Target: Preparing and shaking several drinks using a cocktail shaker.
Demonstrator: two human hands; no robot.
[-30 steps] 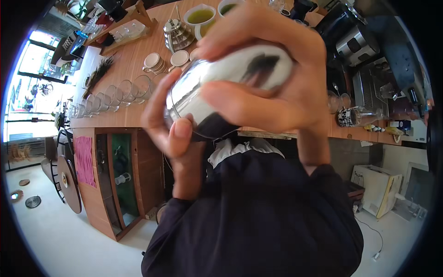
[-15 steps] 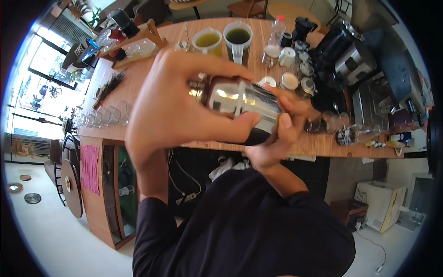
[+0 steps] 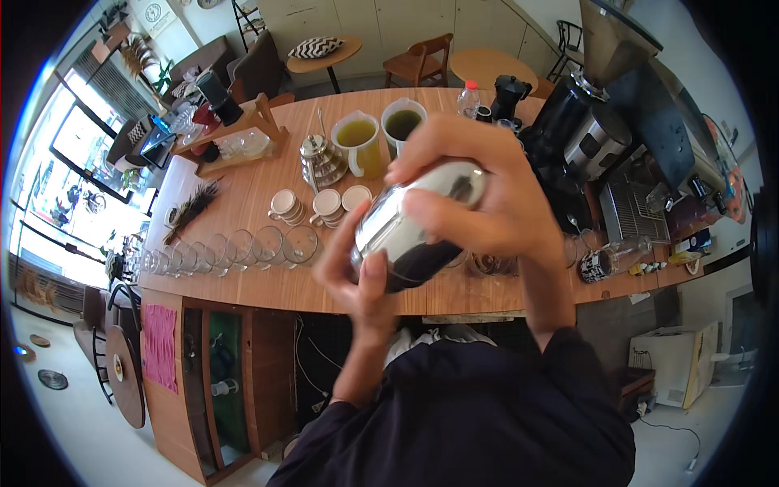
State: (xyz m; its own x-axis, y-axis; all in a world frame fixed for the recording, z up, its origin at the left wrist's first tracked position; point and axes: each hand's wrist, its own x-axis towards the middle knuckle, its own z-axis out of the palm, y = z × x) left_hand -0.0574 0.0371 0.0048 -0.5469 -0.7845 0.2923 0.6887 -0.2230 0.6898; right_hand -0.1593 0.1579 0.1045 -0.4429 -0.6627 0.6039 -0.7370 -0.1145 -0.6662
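Observation:
A shiny metal cocktail shaker is held tilted above the counter, close in front of me. My right hand wraps round its upper right end, with the fingers over the top and the thumb along its side. At the lower left end, my left hand closes round the shaker, its thumb against the near side. Motion smears both hands a little, and they hide parts of the shaker.
Drinking glasses line the wooden counter's left side. Behind the shaker stand stacked cups, a steel kettle, a pitcher of yellow-green liquid and a darker pitcher. A coffee grinder stands right.
The shaker has swung over and moved left and down. My right hand is now uppermost at its right end, while my left hand has dropped to its lower left. More of the counter shows.

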